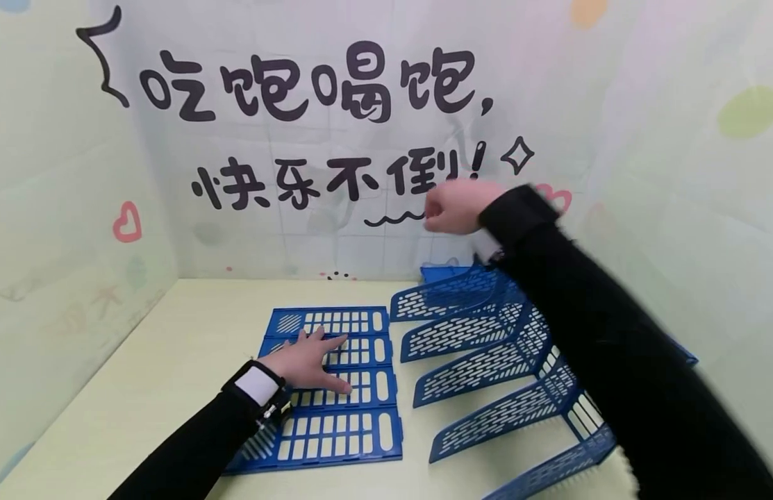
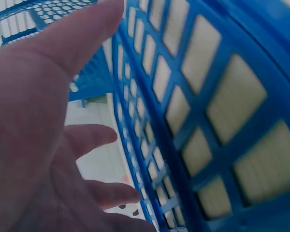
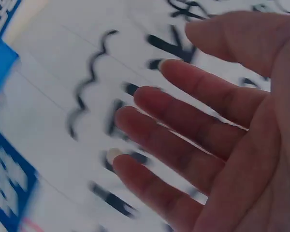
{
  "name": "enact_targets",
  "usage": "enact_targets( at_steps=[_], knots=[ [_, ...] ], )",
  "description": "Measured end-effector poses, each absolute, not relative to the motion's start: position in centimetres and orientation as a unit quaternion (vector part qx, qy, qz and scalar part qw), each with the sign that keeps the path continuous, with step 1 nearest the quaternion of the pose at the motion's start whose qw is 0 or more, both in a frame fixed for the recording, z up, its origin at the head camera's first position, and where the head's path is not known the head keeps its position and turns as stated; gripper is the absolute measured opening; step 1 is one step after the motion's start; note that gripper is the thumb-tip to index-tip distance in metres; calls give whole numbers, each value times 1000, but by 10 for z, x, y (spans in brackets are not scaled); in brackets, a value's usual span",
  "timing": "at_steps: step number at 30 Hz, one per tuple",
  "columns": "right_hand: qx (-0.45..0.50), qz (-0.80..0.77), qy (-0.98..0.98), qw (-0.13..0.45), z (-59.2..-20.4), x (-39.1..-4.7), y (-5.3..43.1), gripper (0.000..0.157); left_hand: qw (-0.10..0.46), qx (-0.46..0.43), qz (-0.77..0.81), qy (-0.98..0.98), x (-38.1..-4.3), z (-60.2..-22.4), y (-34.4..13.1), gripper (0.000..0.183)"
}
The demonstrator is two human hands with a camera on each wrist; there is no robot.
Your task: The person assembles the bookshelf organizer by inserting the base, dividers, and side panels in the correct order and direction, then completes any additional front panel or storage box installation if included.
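My left hand reaches over a flat blue plastic lattice panel made of several hinged-looking sections, its fingers spread and straight. In the left wrist view the thumb and fingertips lie right alongside the blue lattice, gripping nothing. Raised in the air before the back wall, my right hand is higher than everything on the table. Its fingers are extended and loosely bent in the right wrist view, with nothing held. Below it stands a blue plastic file rack with several upright perforated dividers.
The pale table carries the panel at centre and the rack on the right. A white printed sheet with black lettering covers the back wall, and similar sheets close off both sides. Another blue piece shows behind the rack.
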State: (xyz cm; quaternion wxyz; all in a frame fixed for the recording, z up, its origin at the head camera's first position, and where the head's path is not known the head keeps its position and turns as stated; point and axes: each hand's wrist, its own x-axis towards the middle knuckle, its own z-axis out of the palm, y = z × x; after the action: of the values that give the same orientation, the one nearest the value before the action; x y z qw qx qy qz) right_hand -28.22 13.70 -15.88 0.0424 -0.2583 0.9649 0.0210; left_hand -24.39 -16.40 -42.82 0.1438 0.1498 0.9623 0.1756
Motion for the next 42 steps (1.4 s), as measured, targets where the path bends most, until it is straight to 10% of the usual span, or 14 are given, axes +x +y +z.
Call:
enact_targets(
  at_steps=[11, 42],
  knots=[
    [-157, -24, 978, 134, -341, -368, 136, 46, 158, 168, 179, 956, -235, -445, -163, 101],
    [-153, -7, 988, 37, -355, -372, 134, 27, 189, 204, 164, 947, -223, -434, -168, 115]
  ],
)
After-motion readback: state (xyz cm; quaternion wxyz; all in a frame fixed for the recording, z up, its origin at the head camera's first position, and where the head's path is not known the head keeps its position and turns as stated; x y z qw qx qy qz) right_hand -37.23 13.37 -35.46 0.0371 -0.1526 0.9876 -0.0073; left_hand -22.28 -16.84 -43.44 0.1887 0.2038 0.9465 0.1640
